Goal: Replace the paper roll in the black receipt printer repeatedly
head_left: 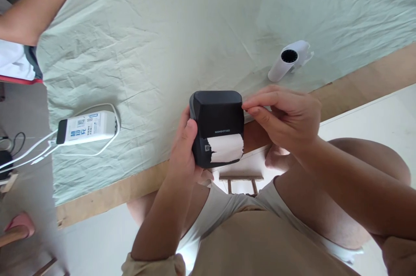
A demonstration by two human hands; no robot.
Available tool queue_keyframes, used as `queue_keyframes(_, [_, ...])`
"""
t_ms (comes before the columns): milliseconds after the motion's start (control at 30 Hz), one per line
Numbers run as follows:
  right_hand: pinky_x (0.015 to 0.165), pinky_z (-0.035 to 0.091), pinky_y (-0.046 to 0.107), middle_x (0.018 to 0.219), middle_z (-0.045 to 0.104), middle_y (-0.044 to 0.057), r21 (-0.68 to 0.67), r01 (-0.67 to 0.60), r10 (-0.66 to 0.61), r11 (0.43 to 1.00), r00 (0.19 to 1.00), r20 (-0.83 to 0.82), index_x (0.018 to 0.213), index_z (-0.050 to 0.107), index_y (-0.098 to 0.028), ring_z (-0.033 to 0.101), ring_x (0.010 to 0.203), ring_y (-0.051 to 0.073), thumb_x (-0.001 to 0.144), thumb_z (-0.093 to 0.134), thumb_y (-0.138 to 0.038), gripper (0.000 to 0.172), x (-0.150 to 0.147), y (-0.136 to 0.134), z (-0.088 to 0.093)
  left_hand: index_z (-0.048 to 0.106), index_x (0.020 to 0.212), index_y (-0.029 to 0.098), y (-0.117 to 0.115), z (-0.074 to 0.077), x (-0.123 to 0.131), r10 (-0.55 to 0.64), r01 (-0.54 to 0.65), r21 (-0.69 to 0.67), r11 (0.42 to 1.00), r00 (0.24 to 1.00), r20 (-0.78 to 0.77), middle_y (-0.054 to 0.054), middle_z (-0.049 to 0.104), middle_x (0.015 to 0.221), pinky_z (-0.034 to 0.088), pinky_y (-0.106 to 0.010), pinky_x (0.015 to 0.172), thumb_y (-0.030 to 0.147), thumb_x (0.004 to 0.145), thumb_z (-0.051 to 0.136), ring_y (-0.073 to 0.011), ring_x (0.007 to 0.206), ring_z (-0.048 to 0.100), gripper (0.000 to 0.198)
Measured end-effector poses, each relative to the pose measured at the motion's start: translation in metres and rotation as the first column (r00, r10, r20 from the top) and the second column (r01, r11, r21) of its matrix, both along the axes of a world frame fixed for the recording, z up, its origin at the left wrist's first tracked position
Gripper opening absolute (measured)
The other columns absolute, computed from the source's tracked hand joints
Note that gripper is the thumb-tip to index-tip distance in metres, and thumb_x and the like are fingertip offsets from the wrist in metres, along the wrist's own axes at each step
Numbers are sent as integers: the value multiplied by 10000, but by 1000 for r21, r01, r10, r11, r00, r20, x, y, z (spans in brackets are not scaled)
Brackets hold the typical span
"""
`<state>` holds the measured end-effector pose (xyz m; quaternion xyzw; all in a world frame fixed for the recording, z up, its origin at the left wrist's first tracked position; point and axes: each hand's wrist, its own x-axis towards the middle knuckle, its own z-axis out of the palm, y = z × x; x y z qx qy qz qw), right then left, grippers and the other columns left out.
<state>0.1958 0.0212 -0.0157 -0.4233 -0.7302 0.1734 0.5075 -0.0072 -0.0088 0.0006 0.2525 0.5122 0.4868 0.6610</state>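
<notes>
A black portable label printer (219,113) is held up at the table's near edge, with a torn-edged strip of white paper (226,147) sticking out of its lower slot. My left hand (186,146) grips the printer's left side, thumb on the edge and fingers behind it. At the printer's upper right edge, the thumb and index finger of my right hand (286,113) come together in a pinch. Whether anything small is between those fingertips cannot be made out.
On the light green cloth (201,42) lie a white power strip (89,128) with looped cables and a white tube-shaped device (286,61) with a black round end. Another person's forearm (39,7) rests at the upper left. A wooden table edge (130,189) runs along the front.
</notes>
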Motion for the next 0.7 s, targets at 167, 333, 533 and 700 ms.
queue_keyframes(167, [490,389,346,601,642,-9,440,4,-123,898,962,243,710,613,-252,532,520,133,1100,547,-340,405,6,4,-6,782,1234,268,0,-2,2,67,-67,41,997,998,-8,-32,832,1136,660,-320,722,584,896,816,-256,997,801,464])
queue_keyframes(333, [472,356,320,576,579,-22,539,-90,-121,838,932,343,660,530,-229,479,507,108,1115,539,-348,471,10,8,-10,796,1160,252,0,-1,4,65,-64,11,998,998,-27,-42,830,990,676,-356,698,647,900,779,-283,932,818,473])
queue_keyframes(533, [485,370,311,598,607,-2,564,-75,-167,823,916,366,665,542,-222,505,536,110,1135,502,-383,498,9,9,-9,792,960,188,5,3,4,84,-89,-215,973,996,-33,-79,826,859,682,-367,650,767,963,624,-275,798,820,603])
queue_keyframes(700, [492,388,317,573,582,0,571,-16,-228,821,907,353,651,500,-227,499,523,120,1138,470,-373,509,8,8,-13,778,893,209,4,2,9,211,-215,-185,959,977,-41,-33,800,789,679,-339,643,699,961,686,-247,747,815,503])
